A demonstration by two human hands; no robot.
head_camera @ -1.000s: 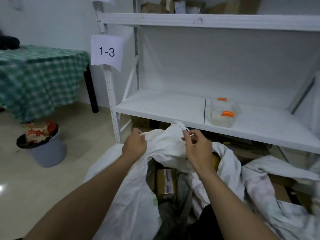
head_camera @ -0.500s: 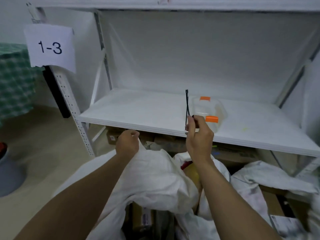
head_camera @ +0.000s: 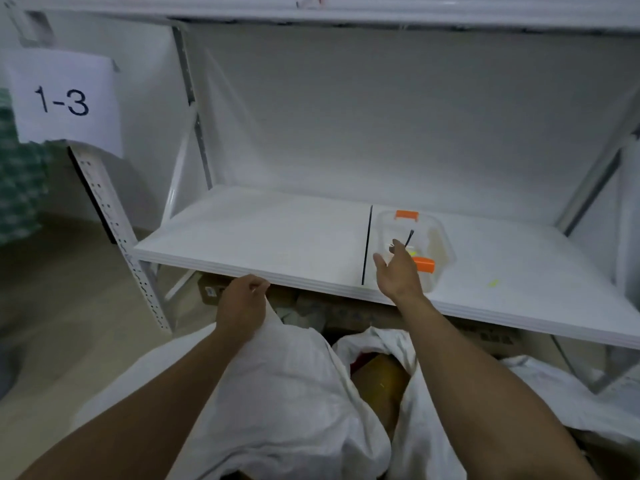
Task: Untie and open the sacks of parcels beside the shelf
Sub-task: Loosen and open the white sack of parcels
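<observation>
A white woven sack [head_camera: 284, 393] lies in front of me below the shelf, its mouth open on a brown parcel [head_camera: 381, 379]. My left hand [head_camera: 242, 303] grips the sack's upper edge just under the shelf board. Over the shelf, my right hand [head_camera: 398, 271] reaches with straight fingers and the thumb spread apart, at a clear box with orange clips [head_camera: 438, 237]. A thin black tie [head_camera: 409, 237] stands just past its fingertips, inside the box's outline. A second white sack [head_camera: 554, 386] lies to the right.
The white shelf board [head_camera: 259, 244] has a dark seam left of the clear box. A paper label "1-3" [head_camera: 62, 102] hangs on the left upright. Cardboard boxes [head_camera: 346, 313] sit under the shelf. A green checked cloth [head_camera: 17, 188] is at far left.
My right hand pulled the black tie off the sack, lifted it, then carried it forward to the clear box and spread its fingers. The left hand kept hold of the sack. The view moved closer.
</observation>
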